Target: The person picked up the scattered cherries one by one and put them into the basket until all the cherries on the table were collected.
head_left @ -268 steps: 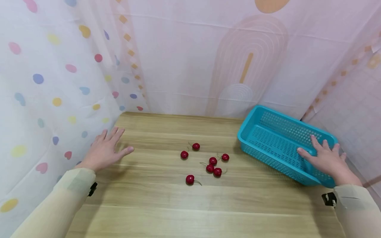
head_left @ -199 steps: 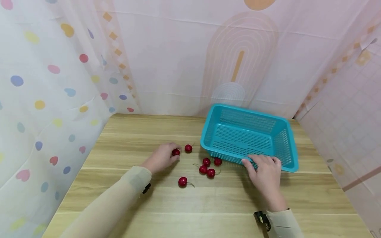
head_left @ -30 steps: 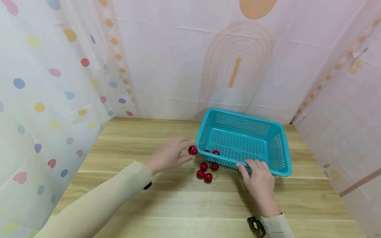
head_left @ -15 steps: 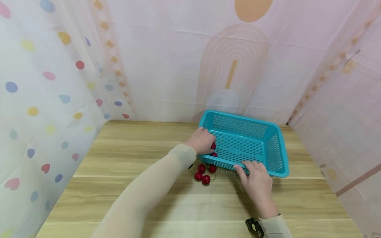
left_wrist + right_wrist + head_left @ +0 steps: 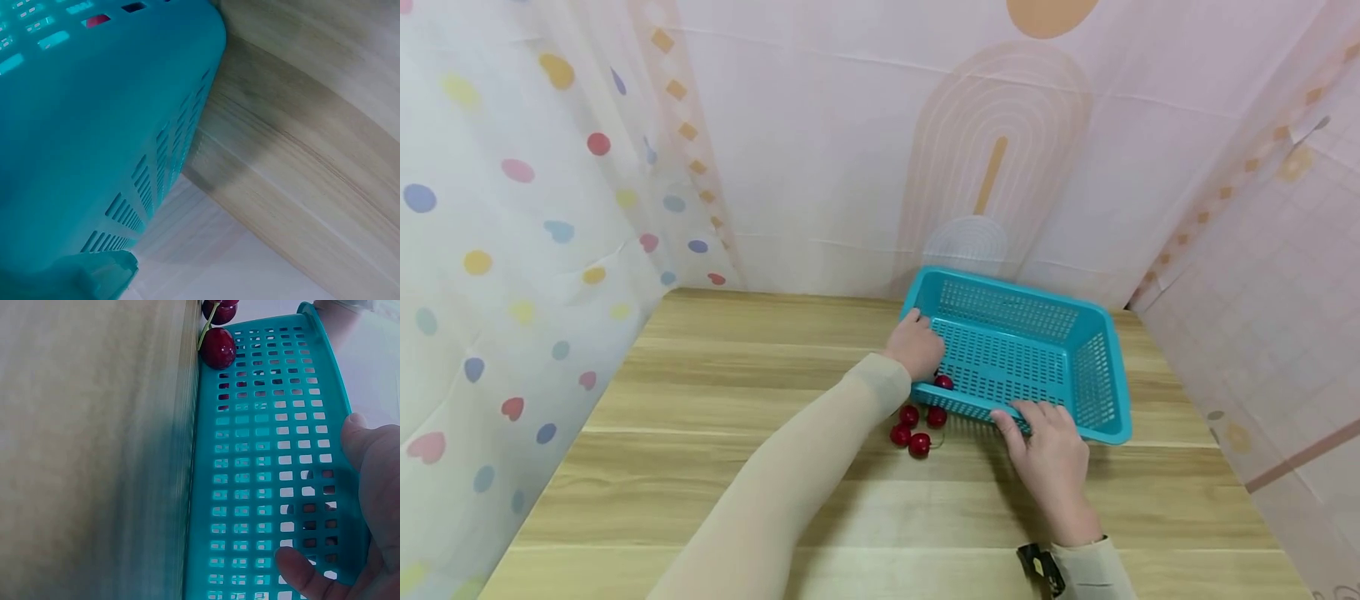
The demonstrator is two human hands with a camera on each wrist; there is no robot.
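Note:
My left hand (image 5: 915, 344) reaches over the left end of the turquoise plastic basket (image 5: 1000, 291), its fingers down inside; what they hold, if anything, is hidden. Just by the hand, a red cherry (image 5: 943, 382) lies in the basket. My right hand (image 5: 1051, 458) grips the basket's near rim, and the right wrist view shows its thumb and fingers (image 5: 300, 572) on the perforated wall. Several cherries (image 5: 919, 444) lie close together on the table, left of that hand and against the basket's near side. In the left wrist view, only the basket's wall (image 5: 81, 125) fills the left part.
The wooden table (image 5: 737, 375) ends at a patterned curtain (image 5: 805, 167) behind and on both sides. The basket stands near the table's back right corner. A black strap device (image 5: 1041, 568) sits at my right wrist.
My left hand has carried a cherry from the table over the basket's left rim and inside. Earlier, the basket came leftward toward the cherries. My right hand has stayed on the rim since.

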